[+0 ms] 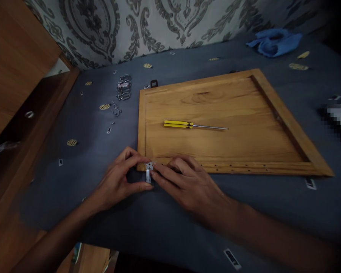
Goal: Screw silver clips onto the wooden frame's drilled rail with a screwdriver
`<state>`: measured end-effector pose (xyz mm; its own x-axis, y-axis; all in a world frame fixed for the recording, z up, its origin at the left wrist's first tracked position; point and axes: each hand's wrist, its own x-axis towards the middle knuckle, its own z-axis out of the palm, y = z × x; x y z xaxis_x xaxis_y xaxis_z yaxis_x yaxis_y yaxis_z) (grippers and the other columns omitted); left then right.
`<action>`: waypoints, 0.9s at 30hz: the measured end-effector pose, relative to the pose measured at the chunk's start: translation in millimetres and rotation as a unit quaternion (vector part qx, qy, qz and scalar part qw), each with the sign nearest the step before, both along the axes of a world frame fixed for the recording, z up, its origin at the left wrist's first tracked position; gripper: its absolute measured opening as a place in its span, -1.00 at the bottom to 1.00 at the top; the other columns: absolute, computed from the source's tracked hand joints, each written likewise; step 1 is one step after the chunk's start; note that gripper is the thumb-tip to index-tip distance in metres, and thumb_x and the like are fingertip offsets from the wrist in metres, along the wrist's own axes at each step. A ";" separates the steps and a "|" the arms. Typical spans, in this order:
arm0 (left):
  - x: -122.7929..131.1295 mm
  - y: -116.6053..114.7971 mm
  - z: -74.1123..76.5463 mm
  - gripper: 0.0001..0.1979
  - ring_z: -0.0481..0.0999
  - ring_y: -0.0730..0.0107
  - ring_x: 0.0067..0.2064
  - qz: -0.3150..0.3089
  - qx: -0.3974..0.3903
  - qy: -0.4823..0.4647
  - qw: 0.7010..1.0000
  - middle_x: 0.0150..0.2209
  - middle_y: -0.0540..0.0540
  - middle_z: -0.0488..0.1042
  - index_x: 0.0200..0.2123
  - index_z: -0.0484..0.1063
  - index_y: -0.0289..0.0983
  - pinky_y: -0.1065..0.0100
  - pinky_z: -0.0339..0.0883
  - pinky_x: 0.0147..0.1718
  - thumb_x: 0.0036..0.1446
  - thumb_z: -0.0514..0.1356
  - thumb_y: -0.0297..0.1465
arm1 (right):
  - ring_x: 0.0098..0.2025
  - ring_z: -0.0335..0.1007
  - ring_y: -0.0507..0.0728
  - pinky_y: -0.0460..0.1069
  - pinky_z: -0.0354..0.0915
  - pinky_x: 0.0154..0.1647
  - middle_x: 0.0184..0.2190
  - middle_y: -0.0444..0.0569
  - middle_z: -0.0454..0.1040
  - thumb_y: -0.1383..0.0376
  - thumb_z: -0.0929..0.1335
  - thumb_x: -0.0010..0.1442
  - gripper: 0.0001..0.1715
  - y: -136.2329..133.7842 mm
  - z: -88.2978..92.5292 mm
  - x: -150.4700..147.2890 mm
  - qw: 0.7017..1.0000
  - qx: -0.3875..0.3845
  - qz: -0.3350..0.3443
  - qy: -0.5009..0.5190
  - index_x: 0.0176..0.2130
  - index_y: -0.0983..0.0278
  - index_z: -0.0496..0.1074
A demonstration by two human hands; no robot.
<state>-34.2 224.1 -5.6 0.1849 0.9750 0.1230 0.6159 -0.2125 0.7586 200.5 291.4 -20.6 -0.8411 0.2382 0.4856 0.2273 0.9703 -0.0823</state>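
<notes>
A small metal bracket, with holes in its flat upper part, lies against the near-left corner of a framed wooden panel. My left hand pinches it between the thumb at its lower end and a finger at its upper edge. From the other side, my right hand has its fingertips pressed to the bracket, and its knuckles hang over the near rail. On the panel's face rests a screwdriver with a yellow handle, its shaft pointing right. Small dark holes run along the near rail to the right of my hands.
Several curved metal pieces lie on the blue-grey patterned cloth left of the panel, with one more piece closer in. A crumpled blue cloth lies at the back right. A wooden edge rises along the left.
</notes>
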 end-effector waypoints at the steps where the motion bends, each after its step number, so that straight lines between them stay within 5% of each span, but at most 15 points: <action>1: -0.1 0.0 0.2 -0.53 0.41 0.31 -0.10 0.000 0.000 -0.001 1.000 -0.12 -0.04 0.36 0.11 0.47 -0.11 0.32 0.40 -0.12 0.22 0.34 -0.04 | -0.09 0.26 0.18 0.14 0.26 0.03 0.05 0.05 0.57 0.43 0.32 0.38 -0.70 -0.1 0.0 -0.2 1.000 0.001 -0.002 0.000 0.07 0.37 0.52; 27: -1.4 -0.1 0.3 -0.53 0.41 0.25 -0.07 0.003 -0.014 -0.015 1.000 -0.10 -0.06 0.36 0.13 0.48 -0.08 0.25 0.41 -0.08 0.20 0.40 -0.10 | -0.12 0.26 0.17 0.11 0.26 0.01 0.02 0.02 0.61 0.45 0.24 0.44 -0.65 0.5 1.9 -1.7 1.000 0.008 -0.011 0.016 0.03 0.38 0.56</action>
<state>-35.6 224.1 -5.3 0.1757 0.9792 0.1018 0.5933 -0.1878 0.7827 198.8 291.9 -18.7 -0.8196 0.2495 0.5158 0.2469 0.9661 -0.0751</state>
